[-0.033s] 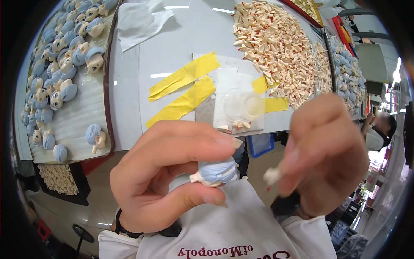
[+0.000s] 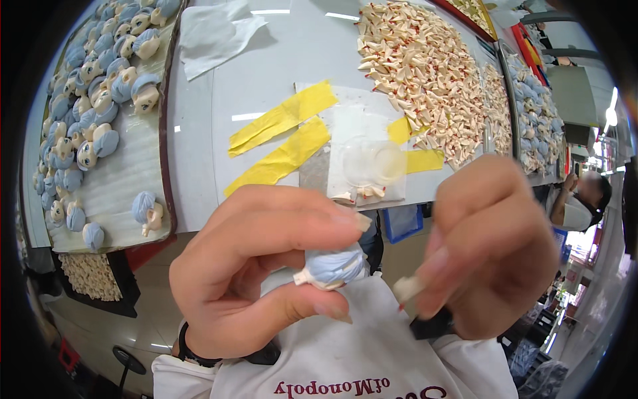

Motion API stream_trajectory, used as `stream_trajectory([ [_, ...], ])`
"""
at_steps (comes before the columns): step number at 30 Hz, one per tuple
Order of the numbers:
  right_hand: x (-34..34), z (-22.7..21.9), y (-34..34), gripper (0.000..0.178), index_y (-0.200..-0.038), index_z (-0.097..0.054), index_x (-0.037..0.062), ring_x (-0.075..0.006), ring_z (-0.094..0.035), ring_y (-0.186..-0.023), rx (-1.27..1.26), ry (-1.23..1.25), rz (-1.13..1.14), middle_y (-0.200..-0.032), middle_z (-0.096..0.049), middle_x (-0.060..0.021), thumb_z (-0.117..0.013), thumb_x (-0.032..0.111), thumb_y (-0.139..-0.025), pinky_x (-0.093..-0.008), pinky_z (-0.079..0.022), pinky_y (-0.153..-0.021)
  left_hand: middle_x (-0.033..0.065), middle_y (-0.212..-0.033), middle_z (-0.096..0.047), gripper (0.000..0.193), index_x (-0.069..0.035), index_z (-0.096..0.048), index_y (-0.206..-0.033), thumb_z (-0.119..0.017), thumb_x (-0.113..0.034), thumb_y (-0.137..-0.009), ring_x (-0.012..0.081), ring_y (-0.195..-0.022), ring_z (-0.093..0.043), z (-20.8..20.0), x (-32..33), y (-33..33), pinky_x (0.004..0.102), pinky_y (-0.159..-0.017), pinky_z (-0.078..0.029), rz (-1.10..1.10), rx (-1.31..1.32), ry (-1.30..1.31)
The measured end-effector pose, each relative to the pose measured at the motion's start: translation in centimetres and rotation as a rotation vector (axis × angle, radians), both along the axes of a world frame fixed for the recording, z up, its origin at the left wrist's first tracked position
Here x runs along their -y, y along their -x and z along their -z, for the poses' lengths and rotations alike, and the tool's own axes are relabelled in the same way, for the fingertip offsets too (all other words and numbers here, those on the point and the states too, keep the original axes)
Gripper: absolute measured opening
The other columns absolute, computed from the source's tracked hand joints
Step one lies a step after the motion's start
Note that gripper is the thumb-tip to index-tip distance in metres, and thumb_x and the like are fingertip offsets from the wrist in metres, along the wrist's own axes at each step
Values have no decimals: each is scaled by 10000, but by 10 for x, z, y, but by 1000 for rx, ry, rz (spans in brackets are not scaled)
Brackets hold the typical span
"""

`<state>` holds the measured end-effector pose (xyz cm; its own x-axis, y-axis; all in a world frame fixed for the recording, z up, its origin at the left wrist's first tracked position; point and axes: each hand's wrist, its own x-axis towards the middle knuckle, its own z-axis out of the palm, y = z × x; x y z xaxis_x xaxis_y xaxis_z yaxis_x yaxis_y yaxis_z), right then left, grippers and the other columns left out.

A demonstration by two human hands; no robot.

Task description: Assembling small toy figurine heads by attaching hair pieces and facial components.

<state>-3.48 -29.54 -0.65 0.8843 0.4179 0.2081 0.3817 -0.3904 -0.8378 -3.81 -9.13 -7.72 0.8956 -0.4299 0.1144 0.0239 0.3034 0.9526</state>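
At frame centre a small blue-haired cream figurine head is pinched in the left hand fingers, a tiny cream part gripped by the right hand; careful alignment is advised.

Bare table lies open between the figurine tray and taped sheet (seemingly flat).
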Motion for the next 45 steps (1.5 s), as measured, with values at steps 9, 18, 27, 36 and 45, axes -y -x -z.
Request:
stream_trajectory([
  [9,-19,23,22,181,-803,-557,68,-108,-457,-593,-31,-172,123,-709,-494,-51,-665,-42,-708,-197,-358,-538,172,-930,-528,345,46,-581,-930,-759,-95,-671,186,-768,-576,0,-1,-3,235,-671,-475,5,315,-121],
  [18,-27,29,24,252,-769,-546,76,-150,-461,-574,303,28,172,-706,-542,-56,-641,-105,-623,-258,-367,-518,162,-863,-555,365,40,-611,-893,-797,-67,-597,191,-735,-579,-9,6,9,253,-641,-482,-178,435,-245],
  [27,12,9,2,171,-836,-570,5,-170,-509,-707,207,124,272,-816,-573,-84,-644,-41,-689,-251,-405,-612,140,-889,-567,397,9,-624,-915,-798,6,-558,186,-782,-596,-12,-3,7,252,-686,-531,-277,311,-334],
  [36,70,24,-55,197,-856,-589,19,-143,-534,-719,-24,600,268,-828,-584,-69,-589,-56,-674,-252,-419,-625,148,-1017,-455,439,19,-558,-978,-794,-39,-612,232,-800,-597,2,-11,6,302,-708,-537,-329,193,-150],
  [45,78,27,-61,87,-770,-583,-7,-128,-544,-609,26,636,292,-669,-580,-65,-626,-21,-695,-236,-428,-576,152,-1021,-449,424,24,-555,-971,-791,-56,-628,220,-797,-593,1,-7,7,292,-700,-538,-319,173,-155],
])
